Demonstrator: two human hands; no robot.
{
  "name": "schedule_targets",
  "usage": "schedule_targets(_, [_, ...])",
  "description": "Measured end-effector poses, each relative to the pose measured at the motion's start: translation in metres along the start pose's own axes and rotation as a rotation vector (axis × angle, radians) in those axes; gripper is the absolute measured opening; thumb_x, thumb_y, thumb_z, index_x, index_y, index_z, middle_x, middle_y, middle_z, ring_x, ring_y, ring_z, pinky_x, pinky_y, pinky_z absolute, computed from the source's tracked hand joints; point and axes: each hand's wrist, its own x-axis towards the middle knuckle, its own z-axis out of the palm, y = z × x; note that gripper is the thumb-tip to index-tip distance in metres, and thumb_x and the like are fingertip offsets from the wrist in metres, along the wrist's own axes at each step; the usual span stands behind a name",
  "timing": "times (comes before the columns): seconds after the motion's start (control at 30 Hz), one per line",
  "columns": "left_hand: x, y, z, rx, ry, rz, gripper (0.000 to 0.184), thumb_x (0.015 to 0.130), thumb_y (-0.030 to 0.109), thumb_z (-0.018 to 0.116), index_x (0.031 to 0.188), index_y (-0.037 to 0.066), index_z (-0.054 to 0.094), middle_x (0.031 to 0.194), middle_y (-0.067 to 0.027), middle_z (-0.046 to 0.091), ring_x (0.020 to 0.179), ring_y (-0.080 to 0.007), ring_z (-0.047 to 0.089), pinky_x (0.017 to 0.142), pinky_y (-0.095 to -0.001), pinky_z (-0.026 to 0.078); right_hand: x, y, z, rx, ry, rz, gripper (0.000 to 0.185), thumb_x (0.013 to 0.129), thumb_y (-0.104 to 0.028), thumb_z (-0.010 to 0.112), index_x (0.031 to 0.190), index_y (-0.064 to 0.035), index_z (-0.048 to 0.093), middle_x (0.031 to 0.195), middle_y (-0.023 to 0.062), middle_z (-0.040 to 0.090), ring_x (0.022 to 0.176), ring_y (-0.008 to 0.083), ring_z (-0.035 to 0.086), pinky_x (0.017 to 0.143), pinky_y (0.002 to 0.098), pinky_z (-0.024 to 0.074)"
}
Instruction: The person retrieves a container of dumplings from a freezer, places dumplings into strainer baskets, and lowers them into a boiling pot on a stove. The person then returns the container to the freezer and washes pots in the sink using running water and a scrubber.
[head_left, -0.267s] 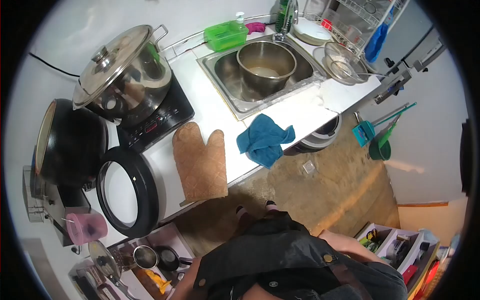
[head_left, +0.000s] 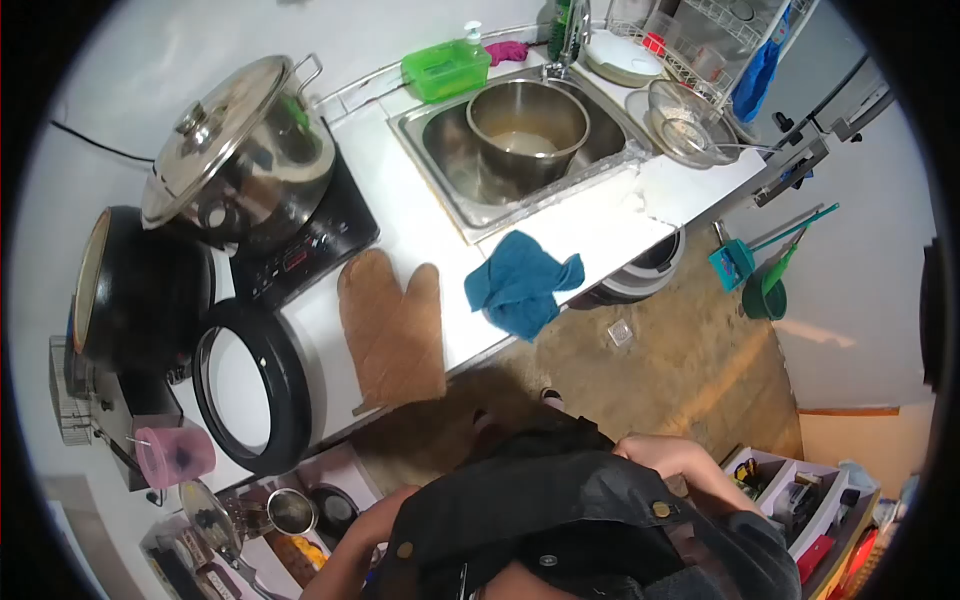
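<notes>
My left hand (head_left: 393,508) is low in the view, against the side of the dark garment (head_left: 540,500); cloth hides its fingers. My right hand (head_left: 645,450) rests at the garment's front edge on the other side, fingers turned in toward the cloth and not clearly shown. Beyond both hands, on the white counter (head_left: 395,215), lie a brown oven mitt (head_left: 392,330) and a crumpled blue cloth (head_left: 522,283). Neither hand touches them. A metal pot (head_left: 527,120) with cloudy liquid stands in the sink (head_left: 455,190).
A lidded steel stockpot (head_left: 240,160) sits on a black induction cooker (head_left: 300,262). Left of the mitt are a black ring (head_left: 290,400), a dark pot (head_left: 150,290) and a pink container (head_left: 175,455). Strainers (head_left: 690,125) lie right of the sink. An open-topped organizer (head_left: 790,500) stands lower right.
My right hand has come into view at the garment's front edge, and more of my left hand shows. The view has shifted slightly; the counter items look unmoved.
</notes>
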Motion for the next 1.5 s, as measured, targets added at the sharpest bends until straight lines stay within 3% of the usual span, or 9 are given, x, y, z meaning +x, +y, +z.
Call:
schedule_targets(0.23, [0.066, 0.069, -0.044, 0.396, -0.126, -0.061, 0.022, 0.078, 0.012, 0.061, 0.097, 0.001, 0.065, 0.090, -0.0184, 0.067, 0.081, -0.0297, 0.066, 0.071, -0.0354, 0.050, -0.041, -0.023, -0.109, -0.021, 0.584, -0.160, 0.025, 0.081, -0.003, 0.065, 0.105, -0.0001, 0.061, 0.091, 0.0028, 0.065, 0.083, 0.0096, 0.060, 0.073, 0.0258, 0.0488])
schedule_targets(0.4, [0.158, 0.191, -0.062, 0.348, 0.595, 0.249, 0.018, 0.080, 0.007, 0.064, 0.098, 0.002, 0.066, 0.085, -0.0126, 0.067, 0.074, -0.0219, 0.065, 0.066, -0.0294, 0.050, -0.001, -0.041, -0.298, 0.211, 1.034, -0.591, 0.032, 0.086, -0.012, 0.062, 0.115, -0.0002, 0.057, 0.104, 0.0062, 0.062, 0.098, 0.0135, 0.057, 0.087, 0.0269, 0.0445])
schedule_targets(0.53, [0.291, 0.268, -0.087, 0.125, 0.670, 0.478, 0.015, 0.082, 0.003, 0.062, 0.095, 0.000, 0.066, 0.086, -0.0097, 0.067, 0.076, -0.0161, 0.064, 0.069, -0.0265, 0.050, 0.105, -0.057, -0.445, 0.284, 1.243, -0.633, 0.053, 0.081, -0.017, 0.066, 0.128, 0.0000, 0.048, 0.123, 0.0141, 0.052, 0.114, 0.0182, 0.049, 0.097, 0.0292, 0.0379])
schedule_targets(0.6, [0.353, 0.300, -0.103, 0.238, 0.732, 0.513, 0.014, 0.081, 0.003, 0.062, 0.095, 0.000, 0.066, 0.085, -0.0101, 0.066, 0.078, -0.0147, 0.063, 0.071, -0.0263, 0.050, 0.169, -0.051, -0.492, 0.186, 1.272, -0.605, 0.059, 0.075, -0.016, 0.070, 0.128, -0.0014, 0.049, 0.123, 0.0166, 0.053, 0.108, 0.0203, 0.052, 0.093, 0.0308, 0.0397])
schedule_targets(0.7, [0.425, 0.311, -0.133, 0.292, 0.706, 0.427, 0.017, 0.079, 0.005, 0.061, 0.095, 0.004, 0.068, 0.086, -0.0165, 0.066, 0.078, -0.0244, 0.066, 0.073, -0.0317, 0.051, 0.205, -0.058, -0.498, 0.601, 0.951, -0.726, 0.051, 0.072, 0.004, 0.049, 0.123, 0.0002, 0.056, 0.108, 0.0113, 0.062, 0.095, 0.0149, 0.058, 0.084, 0.0246, 0.0439])
schedule_targets(0.8, [0.468, 0.294, -0.160, 0.458, 0.681, 0.344, 0.015, 0.080, 0.003, 0.061, 0.094, 0.003, 0.067, 0.086, -0.0138, 0.065, 0.078, -0.0241, 0.065, 0.073, -0.0319, 0.051, 0.210, -0.071, -0.509, 0.550, 1.022, -0.754, 0.056, 0.066, 0.010, 0.041, 0.118, 0.0020, 0.059, 0.097, 0.0074, 0.065, 0.077, 0.0103, 0.060, 0.063, 0.0196, 0.0463])
schedule_targets(1.03, [0.507, 0.267, -0.176, 0.876, 0.554, 0.232, 0.030, 0.073, 0.002, 0.061, 0.103, 0.008, 0.061, 0.108, -0.0139, 0.057, 0.102, -0.0309, 0.056, 0.085, -0.0398, 0.048, 0.175, -0.145, -0.503, -0.123, 0.884, -0.703, 0.049, 0.066, 0.009, 0.042, 0.108, 0.0009, 0.065, 0.085, 0.0047, 0.067, 0.073, 0.0081, 0.059, 0.067, 0.0212, 0.0476])
schedule_targets(1.3, [0.588, 0.215, -0.190, 1.531, 0.472, 0.177, 0.051, 0.080, 0.018, 0.058, 0.130, 0.016, 0.048, 0.138, -0.0089, 0.039, 0.125, -0.0271, 0.041, 0.098, -0.0423, 0.039, 0.173, -0.173, -0.503, -0.152, 0.768, -0.650, 0.046, 0.066, 0.007, 0.045, 0.107, -0.0007, 0.064, 0.085, 0.0118, 0.069, 0.076, 0.0106, 0.062, 0.071, 0.0249, 0.0482])
schedule_targets(1.5, [0.643, 0.164, -0.202, 1.355, 0.250, 0.002, 0.045, 0.082, 0.019, 0.056, 0.127, 0.012, 0.049, 0.133, -0.0100, 0.044, 0.121, -0.0266, 0.044, 0.096, -0.0423, 0.041, 0.186, -0.166, -0.497, -0.205, 0.863, -0.718, 0.047, 0.065, 0.007, 0.045, 0.107, -0.0020, 0.065, 0.087, 0.0156, 0.069, 0.080, 0.0159, 0.065, 0.077, 0.0265, 0.0479])
